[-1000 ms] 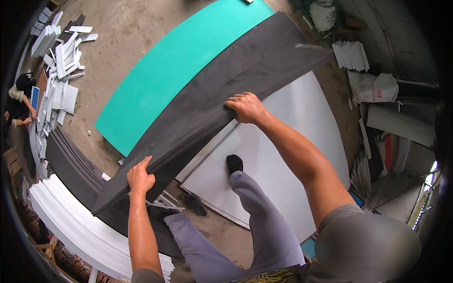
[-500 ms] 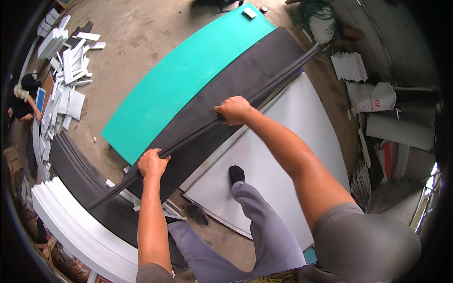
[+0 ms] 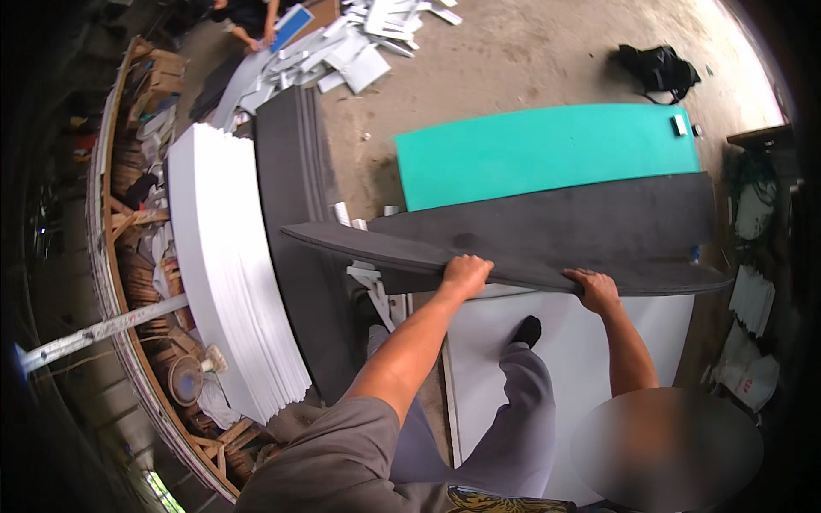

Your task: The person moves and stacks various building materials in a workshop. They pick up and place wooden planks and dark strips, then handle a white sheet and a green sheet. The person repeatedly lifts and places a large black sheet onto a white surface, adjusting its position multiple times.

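Both hands grip the near edge of a long dark grey foam sheet (image 3: 385, 250), which is lifted and tilted. My left hand (image 3: 468, 275) is closed round the edge near the sheet's middle. Farther right, my right hand (image 3: 596, 289) is closed on the same edge, fingers on top and thumb hidden. Another dark grey sheet (image 3: 633, 209) lies flat just beyond it, partly covered. Past that rests a teal-green sheet (image 3: 547, 154) with a small box (image 3: 678, 125) on its right end. My sock-covered foot (image 3: 528, 331) stands on a large white sheet (image 3: 581, 359) below my hands.
To the left stand a tall stack of white sheets (image 3: 231, 274) and a stack of dark sheets (image 3: 295, 179). White offcuts (image 3: 363, 64) are heaped at the far left, near another person's hands (image 3: 261, 38). A black bag (image 3: 658, 70) lies on the floor at the far right.
My view has turned to the left. The held sheet has swung against the sheets beneath and shows more of its face. Both hands keep their grip, now somewhat closer together.
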A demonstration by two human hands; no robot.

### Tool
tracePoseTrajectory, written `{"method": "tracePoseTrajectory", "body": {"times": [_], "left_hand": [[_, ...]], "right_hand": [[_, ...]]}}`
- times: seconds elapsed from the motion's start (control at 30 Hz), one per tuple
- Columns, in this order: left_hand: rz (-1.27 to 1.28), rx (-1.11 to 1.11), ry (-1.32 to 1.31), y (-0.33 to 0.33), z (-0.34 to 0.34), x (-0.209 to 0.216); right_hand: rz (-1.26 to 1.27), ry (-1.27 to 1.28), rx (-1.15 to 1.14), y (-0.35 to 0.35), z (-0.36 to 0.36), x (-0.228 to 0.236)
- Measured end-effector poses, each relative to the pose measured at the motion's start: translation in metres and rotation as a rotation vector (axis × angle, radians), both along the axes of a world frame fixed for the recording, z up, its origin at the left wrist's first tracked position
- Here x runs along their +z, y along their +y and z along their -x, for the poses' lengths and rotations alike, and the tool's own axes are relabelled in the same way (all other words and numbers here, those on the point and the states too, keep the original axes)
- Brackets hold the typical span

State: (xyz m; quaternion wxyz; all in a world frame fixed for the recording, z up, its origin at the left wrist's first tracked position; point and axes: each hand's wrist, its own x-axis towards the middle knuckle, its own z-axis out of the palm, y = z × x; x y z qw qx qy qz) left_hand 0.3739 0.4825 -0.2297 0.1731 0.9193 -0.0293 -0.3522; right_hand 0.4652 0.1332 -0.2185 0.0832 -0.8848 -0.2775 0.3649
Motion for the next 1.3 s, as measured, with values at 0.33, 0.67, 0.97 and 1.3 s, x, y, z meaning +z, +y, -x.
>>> {"method": "tracePoseTrajectory", "body": {"times": [0.33,0.67,0.97,1.3], "left_hand": [[-0.072,0.243,-0.127,0.128,0.094,0.168],[-0.050,0.427,-0.457,0.331,0.133,0.289],[-0.091,0.707,-0.840,0.479,0.182,0.381],[-0.251,0.964,-1.082,0.577,0.232,0.494]], "right_hand": [[-0.067,-0.121,0.189,0.096,0.022,0.178],[-0.174,-0.450,0.348,0.310,-0.004,0.314],[-0.246,-0.666,0.532,0.529,-0.013,0.490],[-0.413,-1.002,0.868,0.703,-0.006,0.660]]}}
